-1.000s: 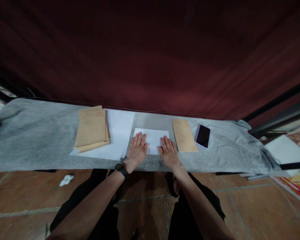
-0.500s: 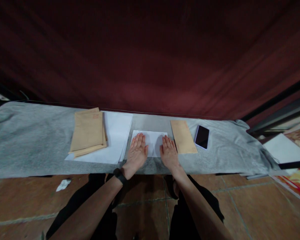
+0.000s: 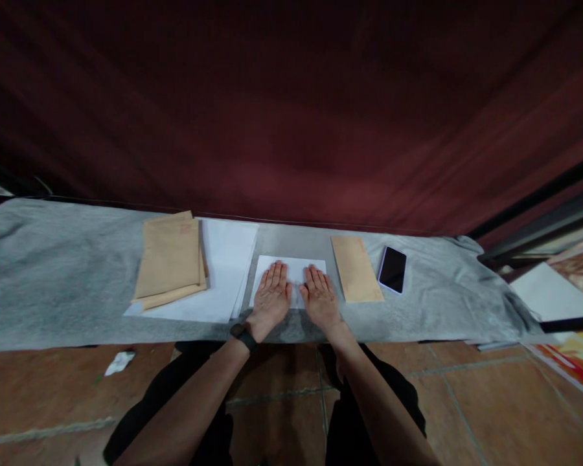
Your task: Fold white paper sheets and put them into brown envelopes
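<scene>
A folded white paper (image 3: 296,270) lies on the grey cloth in front of me. My left hand (image 3: 272,294) rests flat on its left part, fingers stretched out and pointing away from me. On the right part lies my right hand (image 3: 319,296), palm down and also flat. The two thumbs are close together but apart. Just right of my right hand is a single brown envelope (image 3: 357,268). Further left, several brown envelopes (image 3: 170,255) lie on larger white sheets (image 3: 227,265).
A phone (image 3: 393,268) lies right of the single envelope. The grey cloth (image 3: 68,278) covers a long narrow surface, with a dark red curtain (image 3: 291,142) behind it. A crumpled white scrap (image 3: 119,363) is on the tiled floor. Colourful printed material (image 3: 576,362) is at the far right.
Both hands have moved inward over the white paper, so the gap between them is smaller. The view has shifted slightly.
</scene>
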`<action>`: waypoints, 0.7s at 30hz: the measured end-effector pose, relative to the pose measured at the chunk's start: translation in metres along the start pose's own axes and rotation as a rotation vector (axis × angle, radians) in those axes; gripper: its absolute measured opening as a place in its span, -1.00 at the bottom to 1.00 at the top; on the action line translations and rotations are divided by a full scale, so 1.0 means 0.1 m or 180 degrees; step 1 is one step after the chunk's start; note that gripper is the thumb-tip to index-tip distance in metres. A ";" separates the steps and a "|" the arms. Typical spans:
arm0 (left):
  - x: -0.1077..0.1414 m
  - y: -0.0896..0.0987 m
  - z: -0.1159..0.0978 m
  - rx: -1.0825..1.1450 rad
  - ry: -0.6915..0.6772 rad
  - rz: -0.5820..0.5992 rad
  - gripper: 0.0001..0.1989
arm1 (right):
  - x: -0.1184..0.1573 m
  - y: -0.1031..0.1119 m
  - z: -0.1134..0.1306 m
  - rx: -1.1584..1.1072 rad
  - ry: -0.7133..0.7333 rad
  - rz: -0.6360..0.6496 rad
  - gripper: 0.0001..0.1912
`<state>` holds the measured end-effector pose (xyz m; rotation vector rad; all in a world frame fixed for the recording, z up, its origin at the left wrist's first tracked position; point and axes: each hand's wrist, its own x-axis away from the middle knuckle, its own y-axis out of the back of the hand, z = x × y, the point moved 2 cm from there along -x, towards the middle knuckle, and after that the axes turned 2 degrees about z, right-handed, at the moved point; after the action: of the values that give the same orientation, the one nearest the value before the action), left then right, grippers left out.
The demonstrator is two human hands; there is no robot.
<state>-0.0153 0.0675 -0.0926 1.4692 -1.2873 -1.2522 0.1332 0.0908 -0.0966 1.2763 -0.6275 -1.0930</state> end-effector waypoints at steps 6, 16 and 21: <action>-0.07 0.06 0.03 -0.0056 0.0222 -0.0097 -0.40 | -0.12 0.08 -0.07 -0.0106 -0.0199 -0.0027 -0.45; -0.28 0.01 -0.18 -0.0023 -0.0303 0.0309 -0.40 | -0.41 0.02 0.15 -0.0557 0.0005 0.0166 -0.44; -0.30 0.01 -0.10 -0.0029 -0.0150 0.0277 -0.41 | -0.39 -0.04 0.14 -0.0261 -0.0075 0.0270 -0.47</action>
<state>-0.0057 0.0965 -0.0850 1.3699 -1.3603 -1.2406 0.1039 0.1200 -0.0900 1.1578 -0.6426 -1.0544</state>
